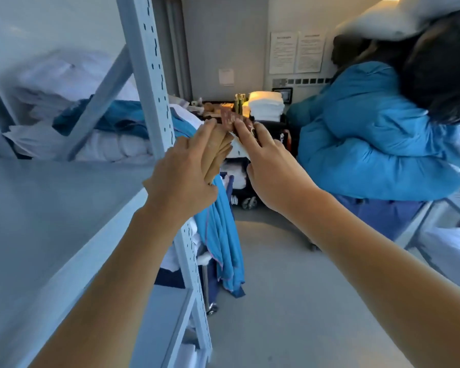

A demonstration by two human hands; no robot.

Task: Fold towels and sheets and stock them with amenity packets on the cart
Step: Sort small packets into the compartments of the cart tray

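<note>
Linen storeroom (hotel-like): metal shelving, stacked white towels.

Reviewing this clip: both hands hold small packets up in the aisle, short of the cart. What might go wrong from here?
1. The right hand pinches the brown packets only at its fingertips, and the left hand grips a fanned tan bundle; some may slip to the floor.
2. The blue sheet hanging off the shelving beside the left hand could snag.
3. The cart top looks crowded beside the white towel stack.
</note>
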